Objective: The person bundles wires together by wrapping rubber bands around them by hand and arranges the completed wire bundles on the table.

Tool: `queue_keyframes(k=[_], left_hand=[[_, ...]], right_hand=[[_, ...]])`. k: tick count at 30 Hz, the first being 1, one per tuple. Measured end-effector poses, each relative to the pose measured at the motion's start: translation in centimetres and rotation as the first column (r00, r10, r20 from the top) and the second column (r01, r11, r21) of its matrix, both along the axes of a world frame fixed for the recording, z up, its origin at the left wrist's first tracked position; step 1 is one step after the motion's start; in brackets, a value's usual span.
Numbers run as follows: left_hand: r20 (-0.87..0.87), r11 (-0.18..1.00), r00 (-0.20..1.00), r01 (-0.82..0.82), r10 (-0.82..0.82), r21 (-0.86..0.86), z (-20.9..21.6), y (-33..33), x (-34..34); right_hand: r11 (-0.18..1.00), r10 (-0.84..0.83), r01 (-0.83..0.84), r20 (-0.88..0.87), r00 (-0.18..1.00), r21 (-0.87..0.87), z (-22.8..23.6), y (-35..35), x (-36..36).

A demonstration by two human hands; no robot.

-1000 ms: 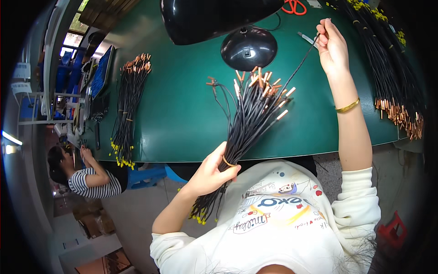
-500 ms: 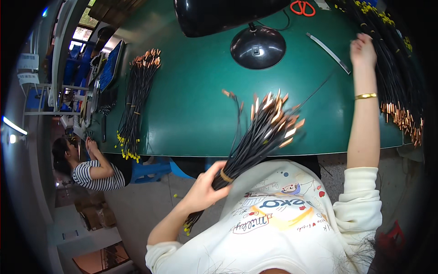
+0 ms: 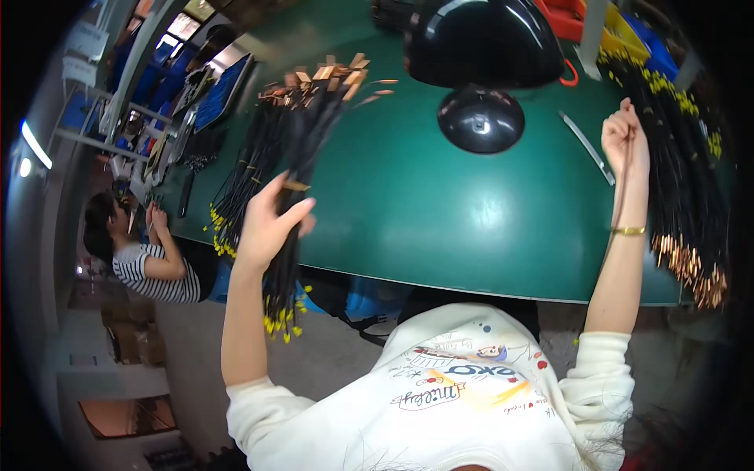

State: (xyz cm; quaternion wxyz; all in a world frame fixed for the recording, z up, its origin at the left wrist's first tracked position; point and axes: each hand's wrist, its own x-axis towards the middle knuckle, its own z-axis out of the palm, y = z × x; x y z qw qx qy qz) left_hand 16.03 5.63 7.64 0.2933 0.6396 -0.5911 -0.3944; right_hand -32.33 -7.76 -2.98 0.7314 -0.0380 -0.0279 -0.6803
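My left hand (image 3: 269, 224) is wrapped around a bundle of black cables (image 3: 310, 149) at the left of the green table. Flat copper ends point away from me, yellow tips hang past the near edge, and a tan band ties it just beyond my fingers. Behind it, partly covered, lies a second similar bundle (image 3: 247, 169). My right hand (image 3: 626, 135) is raised at the right with fingers closed. A thin dark cable (image 3: 618, 200) runs from it down along my forearm. Beside that hand lies a large pile of black cables (image 3: 679, 169) with yellow and copper ends.
A black desk lamp (image 3: 481, 120) stands at the back of the green table (image 3: 424, 212). A thin silvery strip (image 3: 587, 149) lies left of my right hand. Red, yellow and blue bins (image 3: 628, 39) are at the back right. A person in a striped top (image 3: 157, 271) works at the far left.
My left hand has carried its cable bundle from in front of my chest up and left, beside the other bundle. My right hand stays near the pile, and the view has shifted.
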Motion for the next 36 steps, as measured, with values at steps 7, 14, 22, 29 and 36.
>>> queue_keyframes(k=[7,14,22,29,36], left_hand=[[-0.271,0.943,0.904,0.328,-0.332,-0.058,-3.0,-1.5,-9.7],[-0.876,0.903,0.482,0.376,0.001,0.208,-8.1,1.0,-13.7],[-0.529,0.984,0.846,0.029,0.069,0.175,-4.6,4.9,-6.1],[-0.235,0.658,0.75,-0.657,0.618,-0.367,3.4,11.2,8.7],[-0.086,0.306,0.463,-0.702,0.882,-0.643,-2.7,12.9,23.3]], right_hand=[[0.928,0.294,-0.366,-0.733,0.613,0.066,3.2,5.4,13.3],[0.962,0.047,-0.269,-0.938,0.344,-0.051,2.9,8.7,17.4],[0.92,-0.053,-0.372,-0.98,0.189,-0.121,3.5,10.7,20.7],[0.628,-0.578,-0.71,-0.802,-0.151,-0.319,1.8,11.9,22.3],[0.204,-0.907,-0.965,-0.403,-0.125,-0.161,3.4,14.8,26.6]])
